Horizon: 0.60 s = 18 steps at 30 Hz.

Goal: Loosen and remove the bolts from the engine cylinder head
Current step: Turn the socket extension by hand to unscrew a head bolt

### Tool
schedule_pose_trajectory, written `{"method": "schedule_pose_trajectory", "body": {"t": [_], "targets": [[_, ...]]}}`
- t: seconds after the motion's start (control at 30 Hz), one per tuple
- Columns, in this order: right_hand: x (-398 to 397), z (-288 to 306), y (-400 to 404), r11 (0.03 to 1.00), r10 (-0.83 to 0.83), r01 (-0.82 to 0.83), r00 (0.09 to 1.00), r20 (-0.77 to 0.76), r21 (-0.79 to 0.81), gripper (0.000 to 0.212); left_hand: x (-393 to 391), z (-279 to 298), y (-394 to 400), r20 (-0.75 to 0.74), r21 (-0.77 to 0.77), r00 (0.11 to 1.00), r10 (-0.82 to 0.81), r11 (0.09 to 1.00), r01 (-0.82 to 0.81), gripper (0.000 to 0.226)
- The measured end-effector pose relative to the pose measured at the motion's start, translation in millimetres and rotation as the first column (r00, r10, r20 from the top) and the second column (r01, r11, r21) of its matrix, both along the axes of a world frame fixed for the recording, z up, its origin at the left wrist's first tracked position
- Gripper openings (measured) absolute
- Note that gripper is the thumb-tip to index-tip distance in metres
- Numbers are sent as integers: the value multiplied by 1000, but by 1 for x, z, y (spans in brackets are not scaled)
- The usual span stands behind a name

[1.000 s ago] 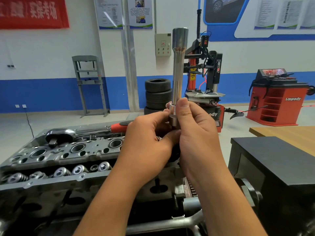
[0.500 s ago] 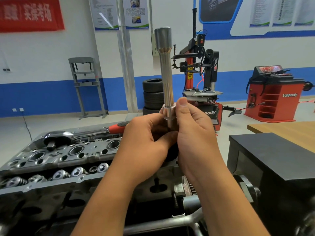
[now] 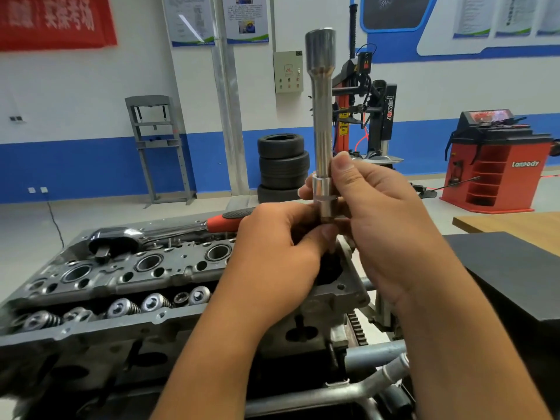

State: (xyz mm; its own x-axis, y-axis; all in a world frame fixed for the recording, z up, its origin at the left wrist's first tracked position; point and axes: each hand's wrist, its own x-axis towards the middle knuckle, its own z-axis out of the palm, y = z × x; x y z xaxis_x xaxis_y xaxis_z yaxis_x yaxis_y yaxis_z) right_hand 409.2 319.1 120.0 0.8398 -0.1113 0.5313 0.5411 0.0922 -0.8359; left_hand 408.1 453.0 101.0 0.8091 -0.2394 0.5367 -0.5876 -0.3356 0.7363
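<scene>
On the left, the engine cylinder head point(image 3: 127, 286) sat on its stand with the valve springs point(image 3: 156, 302) seated in a row along the open trough of its near side and several round bores point(image 3: 148, 263) along the upper deck; what lay inside the bores could not be told. No bolt heads could be picked out with certainty. A ratchet wrench point(image 3: 169, 230) with a red grip lay loose across the top of the head, apart from both hands.

At centre, the left hand point(image 3: 272, 253) had its fingers curled about the lower end of an upright extension bar point(image 3: 320, 116), the thumb pressed near a short socket point(image 3: 325, 201) fitted there. To the right, the right hand point(image 3: 385, 225) pinched the same bar and socket from the other side, thumb tip against the shaft. The assembly was held directly above the cylinder head.

Judged risks: the socket, if not fully seated on the bar, could slip off and drop into an open bore or among the springs. The ratchet, resting unsecured, could slide off the casting if the stand were knocked.

Further right stood a black box point(image 3: 515, 268), lid shut, contents unseen.
</scene>
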Motion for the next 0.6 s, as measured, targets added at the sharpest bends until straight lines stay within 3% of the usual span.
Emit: {"method": "schedule_pose_trajectory", "body": {"t": [0.2, 0.43, 0.6], "targets": [[1, 2, 5, 996, 26, -37, 990, 138, 77, 28, 1, -1, 1, -40, -99, 999, -32, 995, 28, 7], [3, 3, -4, 995, 101, -102, 989, 112, 2, 23, 5, -3, 9, -40, -54, 994, -106, 993, 104, 27], [2, 5, -5, 1000, -20, 22, 990, 143, -12, 17, 9, -2, 3, -59, -19, 995, -74, 997, 73, 18]]}}
